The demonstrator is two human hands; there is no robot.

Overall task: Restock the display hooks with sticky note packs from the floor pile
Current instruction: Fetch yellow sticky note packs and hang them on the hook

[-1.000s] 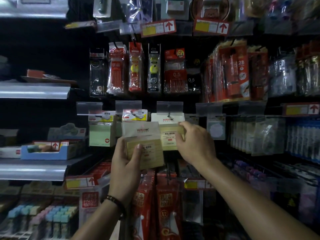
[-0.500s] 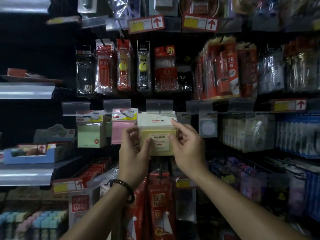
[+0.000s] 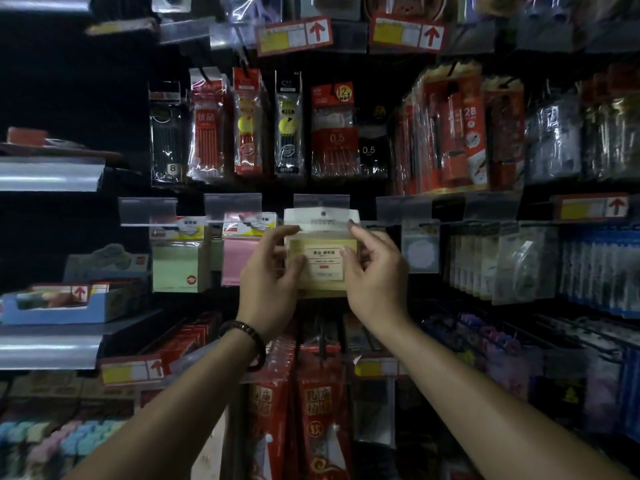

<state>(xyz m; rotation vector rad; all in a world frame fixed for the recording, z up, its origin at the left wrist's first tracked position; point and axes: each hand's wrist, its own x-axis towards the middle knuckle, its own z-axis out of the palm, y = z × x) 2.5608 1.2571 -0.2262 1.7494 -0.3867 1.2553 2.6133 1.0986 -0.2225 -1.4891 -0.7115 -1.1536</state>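
Observation:
A yellow sticky note pack (image 3: 323, 263) with a white header card and a punched hole hangs at the middle display hook (image 3: 321, 206). My left hand (image 3: 268, 275) grips its left edge, thumb on the front. My right hand (image 3: 372, 268) pinches its right edge with thumb and fingertips. A pink pack (image 3: 239, 258) and a green pack (image 3: 178, 268) hang on the hooks to the left. The floor pile is out of view.
Pen and pencil packs (image 3: 249, 126) hang in the row above. Red packets (image 3: 320, 407) hang below my hands. Clear-bagged goods (image 3: 502, 261) fill hooks to the right. Metal shelves (image 3: 52, 174) with a blue box (image 3: 59, 303) stand on the left.
My left hand brought the loose pack from lower left up to the middle hook. Both hands now hold it against the pack hanging there, and it sits higher under the price tag holder.

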